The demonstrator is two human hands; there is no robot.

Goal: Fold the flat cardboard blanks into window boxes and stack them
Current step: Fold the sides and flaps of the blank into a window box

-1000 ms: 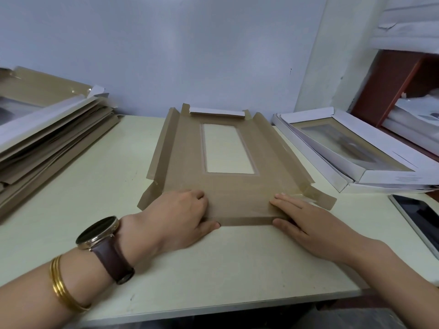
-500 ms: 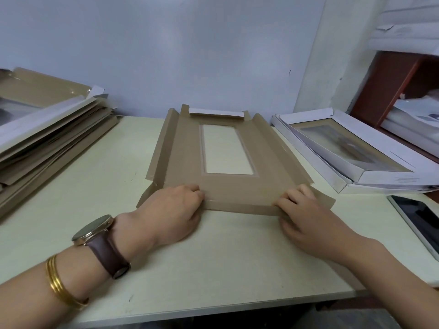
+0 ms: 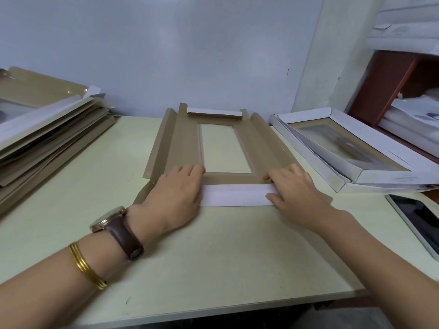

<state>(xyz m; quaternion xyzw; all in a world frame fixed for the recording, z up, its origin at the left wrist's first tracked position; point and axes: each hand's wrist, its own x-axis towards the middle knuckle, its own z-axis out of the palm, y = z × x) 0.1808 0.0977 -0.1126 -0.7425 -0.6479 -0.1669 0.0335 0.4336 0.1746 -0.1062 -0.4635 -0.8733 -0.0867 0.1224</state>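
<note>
A brown cardboard blank (image 3: 183, 148) with a clear rectangular window lies in the middle of the table, its long side flaps raised a little. Its near flap (image 3: 237, 194) is folded over onto the panel, white side up. My left hand (image 3: 177, 197) presses flat on the flap's left end. My right hand (image 3: 294, 192) presses flat on its right end. The far flap (image 3: 213, 112) also shows its white side. A pile of flat blanks (image 3: 47, 129) sits at the left. Folded white window boxes (image 3: 351, 148) are stacked at the right.
A phone or tablet (image 3: 418, 222) lies at the table's right edge. A reddish shelf (image 3: 389, 84) with white items stands behind the boxes. A wall closes the far side. The table's front edge (image 3: 213, 312) runs just below my forearms.
The near flap has been lifted and folded forward onto the panel, now showing white. Both hands moved up from the table edge onto the folded flap.
</note>
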